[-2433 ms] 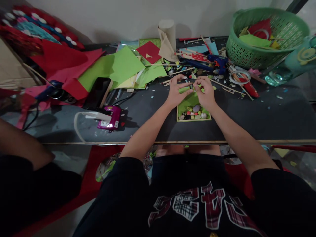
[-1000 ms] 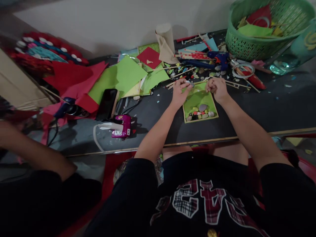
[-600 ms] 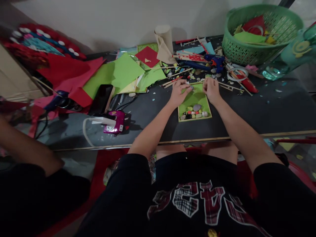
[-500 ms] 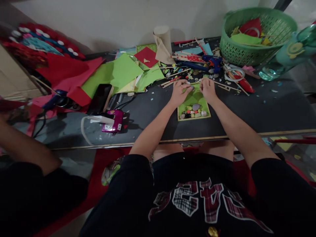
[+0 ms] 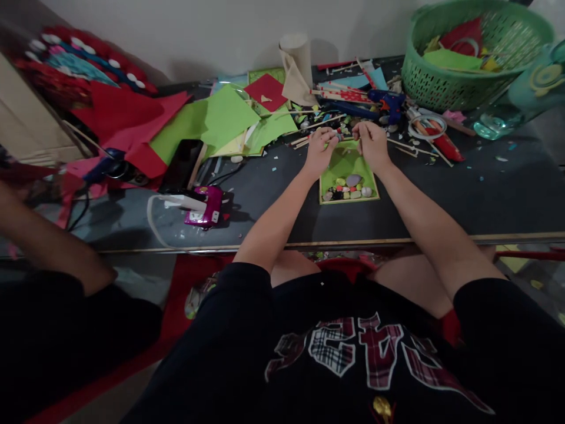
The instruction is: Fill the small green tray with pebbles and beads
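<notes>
On the dark table lies a green panel (image 5: 348, 162) with a pale rim. Several coloured pebbles (image 5: 348, 189) cover its near end, among them a larger grey stone (image 5: 354, 180). My left hand (image 5: 321, 148) is at the panel's far left corner, its fingers curled round a small bluish thing too small to name. Across from it, my right hand (image 5: 369, 143) is over the far right corner with its fingers pressed together; what they hold, if anything, is too small to tell.
Scissors and tape (image 5: 427, 126), a blue glue gun (image 5: 388, 103) and sticks lie behind my hands. A green basket (image 5: 445, 85) and bottle (image 5: 525, 94) stand right. Left are coloured sheets (image 5: 225, 118), a phone (image 5: 183, 165), a purple power block (image 5: 205, 206) and another person's arm (image 5: 53, 241).
The view has shifted slightly, so the table sits a little higher in the picture. My right hand has moved slightly towards the far edge of the panel, and my legs are wider apart.
</notes>
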`<state>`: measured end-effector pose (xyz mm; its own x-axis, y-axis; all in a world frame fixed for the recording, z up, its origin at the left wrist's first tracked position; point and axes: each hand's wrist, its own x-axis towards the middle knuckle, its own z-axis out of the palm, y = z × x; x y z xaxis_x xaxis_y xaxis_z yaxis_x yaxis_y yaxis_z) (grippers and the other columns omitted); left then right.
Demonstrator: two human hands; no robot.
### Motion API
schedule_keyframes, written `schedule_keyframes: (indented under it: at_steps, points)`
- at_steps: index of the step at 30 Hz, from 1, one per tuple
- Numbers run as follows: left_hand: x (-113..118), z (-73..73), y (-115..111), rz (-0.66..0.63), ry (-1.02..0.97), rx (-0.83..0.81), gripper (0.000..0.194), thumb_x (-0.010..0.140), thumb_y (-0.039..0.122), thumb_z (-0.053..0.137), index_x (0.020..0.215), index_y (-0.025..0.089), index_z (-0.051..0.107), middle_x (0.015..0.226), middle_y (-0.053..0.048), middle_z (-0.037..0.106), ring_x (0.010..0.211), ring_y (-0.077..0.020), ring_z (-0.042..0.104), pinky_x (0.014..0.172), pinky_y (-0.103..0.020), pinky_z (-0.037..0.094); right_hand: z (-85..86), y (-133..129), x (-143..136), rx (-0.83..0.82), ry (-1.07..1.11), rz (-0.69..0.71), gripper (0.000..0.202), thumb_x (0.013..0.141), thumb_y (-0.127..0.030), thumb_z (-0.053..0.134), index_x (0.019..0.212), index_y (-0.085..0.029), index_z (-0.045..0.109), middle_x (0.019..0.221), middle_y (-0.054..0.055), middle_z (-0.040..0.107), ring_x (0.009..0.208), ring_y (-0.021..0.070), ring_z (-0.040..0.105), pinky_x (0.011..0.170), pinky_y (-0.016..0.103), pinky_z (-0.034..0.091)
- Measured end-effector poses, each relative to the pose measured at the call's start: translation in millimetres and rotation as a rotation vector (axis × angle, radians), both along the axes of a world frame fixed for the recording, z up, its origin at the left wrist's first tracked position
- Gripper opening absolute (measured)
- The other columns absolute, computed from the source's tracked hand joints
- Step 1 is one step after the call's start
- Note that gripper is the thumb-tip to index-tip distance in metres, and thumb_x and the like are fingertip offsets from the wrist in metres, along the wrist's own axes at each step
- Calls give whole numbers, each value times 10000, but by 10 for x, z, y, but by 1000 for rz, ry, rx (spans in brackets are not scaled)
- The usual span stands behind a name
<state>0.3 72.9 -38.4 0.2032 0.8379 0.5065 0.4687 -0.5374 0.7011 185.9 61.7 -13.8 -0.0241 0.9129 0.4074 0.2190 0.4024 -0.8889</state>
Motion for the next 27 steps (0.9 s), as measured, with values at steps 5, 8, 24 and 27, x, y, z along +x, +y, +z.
schedule_keyframes:
  at_steps: [5,8,24,27]
  points:
    - [6,-7,-5,44,-26,-30,865,788,942,240,999,269,741,1204,-112,695,1259,-314,611,1141,-557,408,54,-57,1,-48,98,-10,728,652,-901,664,864,-210,745,739,58,697,584,205,655,565,431,605]
    - [16,5,-12,42,-45,-40,848,769,947,290,986,268,749,1205,-107,686,1260,-314,610,1146,-544,417,105,-116,-9,-15,90,-61,581,659,-747,795,811,-187,773,677,55,693,563,220,664,544,433,607]
    - [9,-34,-5,10,-159,-60,808,771,938,421,1005,251,776,1180,-118,739,1185,-278,671,1065,-484,514,288,-286,70,39,-295,-178,476,888,-670,639,929,-220,788,947,83,781,935,296,743,940,467,571]
    - [7,27,-92,-16,-166,-14,773,775,925,454,970,253,782,1142,-121,765,1151,-276,689,1078,-482,498,389,-323,171,-11,-518,-266,310,901,-490,706,932,-198,805,955,85,791,925,284,735,937,431,547]
